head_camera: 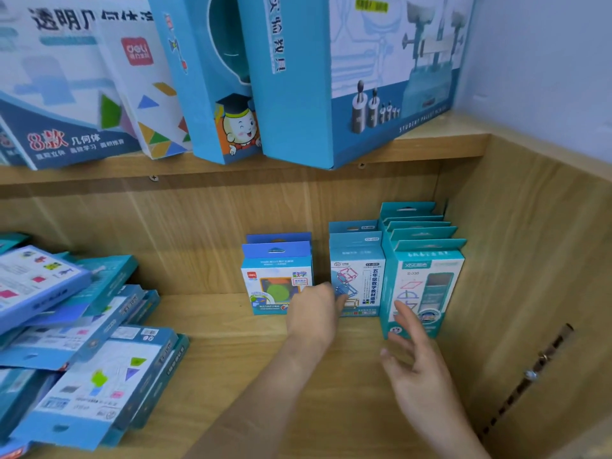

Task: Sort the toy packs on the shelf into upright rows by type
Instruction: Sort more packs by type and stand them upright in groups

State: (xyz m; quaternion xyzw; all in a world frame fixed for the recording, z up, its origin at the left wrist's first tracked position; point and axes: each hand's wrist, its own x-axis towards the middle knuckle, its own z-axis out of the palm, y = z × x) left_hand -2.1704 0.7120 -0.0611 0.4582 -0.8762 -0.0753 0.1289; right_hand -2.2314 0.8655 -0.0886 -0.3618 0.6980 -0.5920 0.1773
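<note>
Three upright rows of toy packs stand at the back right of the wooden shelf (231, 376). The rows are blue round-shape packs (276, 279), teal cube-frame packs (359, 276) and several teal geometry packs (427, 276) against the side wall. My left hand (314, 313) reaches between the blue and cube-frame rows. It grips the front cube-frame pack at its lower left edge, fingertips on its face. My right hand (417, 369) hovers with spread fingers just in front of the geometry row and holds nothing.
A loose pile of flat blue and teal packs (82, 342) lies tumbled at the shelf's left. Large boxes (364, 77) lean on the upper shelf and overhang its edge. The wooden side panel (530, 293) closes the right end.
</note>
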